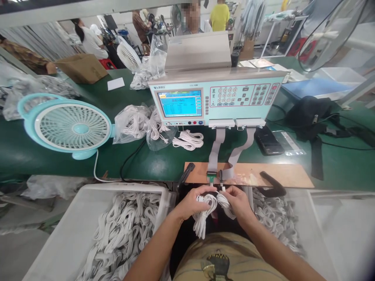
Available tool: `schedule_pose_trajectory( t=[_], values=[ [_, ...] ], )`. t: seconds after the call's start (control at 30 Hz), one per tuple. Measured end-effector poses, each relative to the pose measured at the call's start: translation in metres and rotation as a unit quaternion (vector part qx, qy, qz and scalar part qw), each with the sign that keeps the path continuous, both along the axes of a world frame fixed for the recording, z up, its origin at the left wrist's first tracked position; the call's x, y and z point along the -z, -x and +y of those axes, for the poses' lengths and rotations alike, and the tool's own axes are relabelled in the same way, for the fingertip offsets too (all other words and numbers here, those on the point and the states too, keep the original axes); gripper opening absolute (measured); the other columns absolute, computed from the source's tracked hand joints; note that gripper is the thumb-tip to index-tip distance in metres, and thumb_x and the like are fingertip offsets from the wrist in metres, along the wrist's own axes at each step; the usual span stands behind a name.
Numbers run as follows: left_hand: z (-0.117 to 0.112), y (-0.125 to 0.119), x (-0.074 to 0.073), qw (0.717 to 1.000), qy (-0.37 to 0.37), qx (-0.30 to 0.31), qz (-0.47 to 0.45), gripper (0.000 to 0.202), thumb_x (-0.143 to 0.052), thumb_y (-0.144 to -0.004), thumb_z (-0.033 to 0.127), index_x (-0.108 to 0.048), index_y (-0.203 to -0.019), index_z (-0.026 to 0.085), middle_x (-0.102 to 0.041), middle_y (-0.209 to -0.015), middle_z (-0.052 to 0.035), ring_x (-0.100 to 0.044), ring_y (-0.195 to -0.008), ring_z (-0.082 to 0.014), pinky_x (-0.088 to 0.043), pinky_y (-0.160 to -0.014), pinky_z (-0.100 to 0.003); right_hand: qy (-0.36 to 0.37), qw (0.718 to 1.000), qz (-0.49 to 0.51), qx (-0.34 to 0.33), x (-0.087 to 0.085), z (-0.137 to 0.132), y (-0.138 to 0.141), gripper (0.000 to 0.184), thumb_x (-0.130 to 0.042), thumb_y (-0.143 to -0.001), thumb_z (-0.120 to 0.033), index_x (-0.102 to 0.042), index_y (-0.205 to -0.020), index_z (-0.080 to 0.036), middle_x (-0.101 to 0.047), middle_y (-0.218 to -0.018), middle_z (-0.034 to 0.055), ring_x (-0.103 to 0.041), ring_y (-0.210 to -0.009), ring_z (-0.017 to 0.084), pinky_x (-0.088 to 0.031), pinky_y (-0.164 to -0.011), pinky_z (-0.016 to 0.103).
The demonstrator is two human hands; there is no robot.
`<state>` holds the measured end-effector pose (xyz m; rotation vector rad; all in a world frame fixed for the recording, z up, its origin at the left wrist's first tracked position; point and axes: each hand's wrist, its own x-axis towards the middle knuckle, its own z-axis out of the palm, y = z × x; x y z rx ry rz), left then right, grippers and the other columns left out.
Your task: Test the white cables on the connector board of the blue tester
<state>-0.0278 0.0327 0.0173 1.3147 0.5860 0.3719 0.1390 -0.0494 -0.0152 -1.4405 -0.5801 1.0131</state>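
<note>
My left hand [191, 202] and my right hand [238, 201] meet in front of me, both closed on a coiled white cable [206, 212] that hangs down between them. The cable's ends point up at small test sockets [216, 177] fixed on a brown board [278, 174] at the table's edge. Two grey ribbon cables [218, 150] run from the sockets up to a pale blue tester [215, 99] with a lit screen and keypad.
A white bin [73, 218] full of coiled cables stands at my left, another heap [275, 218] at my right. A blue desk fan [72, 127], bagged cables [134, 123], a phone [268, 140] and a black bag [310, 113] lie on the green table. People work behind.
</note>
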Motion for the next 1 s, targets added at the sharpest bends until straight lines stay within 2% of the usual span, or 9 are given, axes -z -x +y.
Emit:
schedule_pose_trajectory(
  t=[0.1, 0.3, 0.53, 0.77, 0.9, 1.0],
  values=[
    [0.001, 0.001, 0.002, 1.000, 0.008, 0.005, -0.010, 0.054, -0.062, -0.058, 0.008, -0.061, -0.111, 0.016, -0.061, -0.094, -0.0024, -0.049, -0.075, -0.0122, -0.037, -0.071, -0.021, -0.004, 1.000, 0.000, 0.002, -0.003, 0.000, 0.002, 0.039, -0.079, -0.055, -0.046, -0.052, -0.054, -0.017, -0.053, -0.048, -0.0025, -0.043, -0.043, 0.011, -0.032, -0.043, 0.022],
    [0.002, 0.002, 0.005, 0.999, 0.028, 0.015, -0.016, 0.054, -0.063, -0.058, 0.009, -0.060, -0.112, 0.015, -0.061, -0.086, -0.0016, -0.050, -0.072, -0.0123, -0.038, -0.071, -0.023, 0.003, 1.000, 0.003, 0.008, -0.009, 0.002, 0.004, 0.038, -0.079, -0.054, -0.044, -0.051, -0.053, -0.018, -0.052, -0.048, -0.0028, -0.042, -0.043, 0.011, -0.031, -0.042, 0.022],
    [0.001, 0.002, 0.003, 1.000, 0.002, 0.006, -0.015, 0.054, -0.063, -0.056, 0.008, -0.062, -0.109, 0.017, -0.062, -0.095, -0.0022, -0.051, -0.079, -0.0144, -0.038, -0.075, -0.023, -0.001, 1.000, 0.021, 0.023, -0.005, 0.004, 0.006, 0.036, -0.079, -0.054, -0.041, -0.052, -0.053, -0.017, -0.051, -0.046, -0.0026, -0.041, -0.041, 0.010, -0.031, -0.041, 0.021],
    [0.001, 0.005, 0.002, 1.000, -0.004, 0.013, -0.005, 0.055, -0.063, -0.057, 0.010, -0.061, -0.112, 0.017, -0.062, -0.094, -0.0024, -0.052, -0.079, -0.0154, -0.039, -0.078, -0.026, 0.007, 0.998, 0.038, 0.045, -0.013, 0.006, 0.011, 0.038, -0.080, -0.051, -0.043, -0.054, -0.053, -0.016, -0.052, -0.046, -0.0024, -0.041, -0.041, 0.010, -0.030, -0.040, 0.021],
    [0.000, 0.007, 0.001, 1.000, -0.001, 0.008, -0.015, 0.055, -0.064, -0.057, 0.011, -0.062, -0.112, 0.017, -0.062, -0.098, -0.0028, -0.052, -0.083, -0.0168, -0.038, -0.080, -0.027, 0.004, 0.995, 0.079, 0.054, -0.010, 0.008, 0.012, 0.039, -0.080, -0.050, -0.043, -0.054, -0.054, -0.016, -0.050, -0.046, -0.0032, -0.040, -0.041, 0.010, -0.031, -0.040, 0.021],
    [-0.001, 0.009, 0.002, 1.000, 0.003, 0.000, -0.028, 0.056, -0.066, -0.055, 0.011, -0.062, -0.111, 0.018, -0.062, -0.100, -0.0029, -0.053, -0.083, -0.0166, -0.039, -0.079, -0.026, 0.012, 0.997, 0.060, 0.037, -0.005, 0.005, 0.010, 0.039, -0.078, -0.055, -0.047, -0.055, -0.057, -0.015, -0.051, -0.048, -0.0023, -0.041, -0.042, 0.011, -0.033, -0.041, 0.021]
  ],
)
